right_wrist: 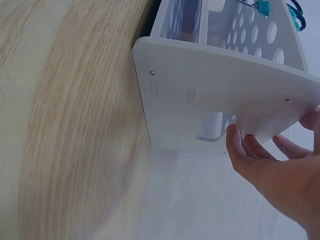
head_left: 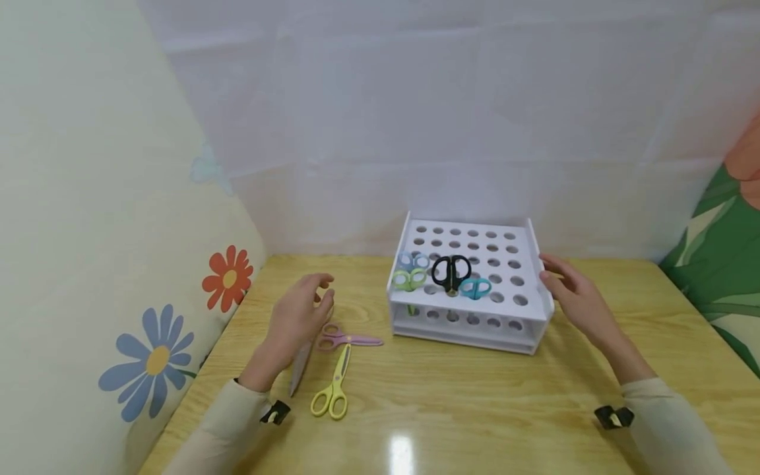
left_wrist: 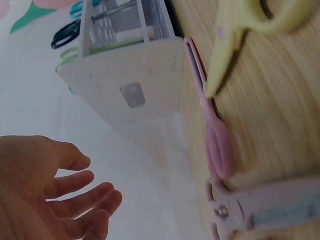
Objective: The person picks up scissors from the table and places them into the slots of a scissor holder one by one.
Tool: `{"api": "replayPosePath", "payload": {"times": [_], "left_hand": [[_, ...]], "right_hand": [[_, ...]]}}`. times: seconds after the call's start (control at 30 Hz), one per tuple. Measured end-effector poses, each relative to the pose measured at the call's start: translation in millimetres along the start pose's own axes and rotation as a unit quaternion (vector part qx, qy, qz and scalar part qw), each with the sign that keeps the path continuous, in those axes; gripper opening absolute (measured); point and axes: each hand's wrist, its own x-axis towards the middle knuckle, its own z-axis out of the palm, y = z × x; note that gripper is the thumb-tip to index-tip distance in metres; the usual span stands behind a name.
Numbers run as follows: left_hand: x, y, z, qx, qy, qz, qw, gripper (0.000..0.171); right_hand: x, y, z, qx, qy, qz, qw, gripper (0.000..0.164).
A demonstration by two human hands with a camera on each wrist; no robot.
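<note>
My left hand [head_left: 297, 320] hovers over the table's left side with loosely bent fingers and nothing in its grasp. Beneath it shows the grey blade [head_left: 300, 368] of one pair of scissors, its handle hidden by the hand. Pink-purple scissors [head_left: 356, 340] and yellow scissors [head_left: 337, 386] lie beside it. A white rack [head_left: 475, 342] with rows of round holes stands at the centre right. Upright in its holes are light blue [head_left: 413, 260], green [head_left: 410, 280], black [head_left: 452, 274] and teal scissors [head_left: 475, 288]. My right hand [right_wrist: 275, 160] has its fingertips at the rack's side panel, near the cut-out.
The wooden table [head_left: 451, 402] meets a white cloth backdrop [head_left: 475, 119] behind the rack. A flowered panel [head_left: 157, 361] rises along the left edge and another panel with leaves [head_left: 721, 290] along the right.
</note>
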Motion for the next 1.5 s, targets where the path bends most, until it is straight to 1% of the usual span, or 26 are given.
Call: {"api": "replayPosePath", "payload": {"times": [0.2,0.27,0.37,0.47,0.57,0.63,0.7,0.8,0.87,1.0,1.1,1.17,1.3,1.5], "left_hand": [[1.9,-20.6,0.4,0.036,-0.024,-0.046,0.9980,0.032],[2.2,-25.9,0.6,0.047,-0.037,-0.064,0.9961,0.035],[2.1,-31.9,1.3,0.063,-0.064,-0.096,0.9913,0.041],[1.2,-35.7,1.9,0.079,-0.104,-0.125,0.9835,0.049],[0.0,-37.4,2.9,0.095,-0.148,-0.150,0.9729,0.058],[-0.2,-37.9,3.8,0.102,-0.171,-0.163,0.9664,0.059],[-0.1,-38.2,4.7,0.105,-0.183,-0.173,0.9622,0.056],[0.8,-39.0,6.1,0.108,-0.187,-0.183,0.9590,0.052],[1.9,-40.2,7.3,0.111,-0.192,-0.191,0.9562,0.053],[4.6,-42.9,10.4,0.109,-0.213,-0.203,0.9496,0.056],[6.2,-44.3,12.4,0.104,-0.221,-0.207,0.9473,0.051],[6.8,-45.0,14.0,0.105,-0.221,-0.209,0.9467,0.048],[7.5,-46.9,17.4,0.107,-0.218,-0.215,0.9461,0.047],[7.4,-50.7,23.3,0.113,-0.214,-0.213,0.9465,0.044]], "right_hand": [[-1.0,0.7,-0.6,-0.002,0.004,0.005,1.000,0.058],[-1.3,1.1,-0.7,-0.002,0.004,0.004,1.000,0.058],[-1.2,1.5,-0.7,0.000,0.003,0.001,1.000,0.057],[-0.5,1.3,0.0,0.006,0.001,-0.002,1.000,0.057],[0.3,1.2,0.5,0.015,0.000,-0.010,1.000,0.057],[0.6,1.4,0.6,0.018,-0.002,-0.015,1.000,0.056],[0.9,1.6,0.8,0.019,-0.003,-0.017,1.000,0.056],[1.4,2.0,0.9,0.021,-0.003,-0.017,1.000,0.056],[1.5,2.1,0.9,0.023,-0.003,-0.018,1.000,0.056],[1.1,2.6,0.3,0.024,-0.001,-0.018,1.000,0.056],[1.1,3.0,-0.3,0.020,-0.001,-0.016,1.000,0.056],[1.0,3.1,-0.6,0.016,-0.001,-0.012,1.000,0.057],[1.1,2.8,-0.8,0.012,-0.002,-0.009,1.000,0.057],[1.0,1.3,-0.5,0.009,-0.001,-0.013,1.000,0.056]]}}
